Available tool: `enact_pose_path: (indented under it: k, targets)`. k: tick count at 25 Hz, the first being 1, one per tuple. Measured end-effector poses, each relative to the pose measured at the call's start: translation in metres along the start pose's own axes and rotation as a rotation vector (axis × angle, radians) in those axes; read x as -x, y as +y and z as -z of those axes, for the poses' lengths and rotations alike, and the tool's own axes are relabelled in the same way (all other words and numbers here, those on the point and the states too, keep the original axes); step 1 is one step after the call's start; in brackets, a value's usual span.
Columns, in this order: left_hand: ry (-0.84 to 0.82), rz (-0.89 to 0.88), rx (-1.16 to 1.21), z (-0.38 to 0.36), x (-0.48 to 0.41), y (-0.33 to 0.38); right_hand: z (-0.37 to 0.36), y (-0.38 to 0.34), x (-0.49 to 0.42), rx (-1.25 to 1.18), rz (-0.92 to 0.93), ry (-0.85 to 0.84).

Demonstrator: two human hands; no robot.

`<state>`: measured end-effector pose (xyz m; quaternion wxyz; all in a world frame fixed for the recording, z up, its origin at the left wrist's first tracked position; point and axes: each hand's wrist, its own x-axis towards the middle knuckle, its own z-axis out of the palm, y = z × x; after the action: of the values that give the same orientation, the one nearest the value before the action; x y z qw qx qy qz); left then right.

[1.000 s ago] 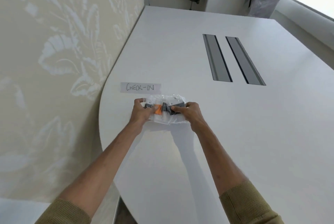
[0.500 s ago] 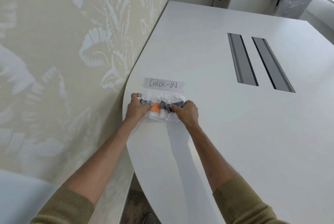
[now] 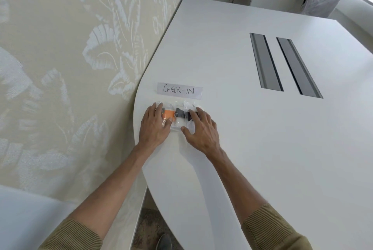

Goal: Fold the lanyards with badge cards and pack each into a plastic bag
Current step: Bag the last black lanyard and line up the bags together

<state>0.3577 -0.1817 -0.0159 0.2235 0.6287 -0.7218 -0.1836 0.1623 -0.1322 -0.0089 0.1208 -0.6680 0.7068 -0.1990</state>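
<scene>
Head view: left hand (image 3: 155, 126) and right hand (image 3: 201, 131), fingers extended and gripping nothing, rest flat on plastic bags (image 3: 177, 123) just below the CHECK-IN label (image 3: 179, 90); advise even pressure, edges squared to it.

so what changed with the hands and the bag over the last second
The left hand and right hand let go their pinch on the ends of the plastic bag and now lie on it with fingers straightened. The bag stayed on the table, just below the label.
</scene>
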Motion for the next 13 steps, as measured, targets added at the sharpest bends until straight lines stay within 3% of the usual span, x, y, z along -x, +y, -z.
enact_pose_path:
  k: [4, 13]
  targets:
    - [0.004, -0.05, -0.102, -0.005, 0.0, 0.002, -0.011, 0.006, 0.003, 0.094, 0.028, -0.071]
    - [0.01, -0.055, -0.133, -0.004, -0.008, 0.001, -0.021, 0.003, 0.002, 0.12, -0.035, -0.041]
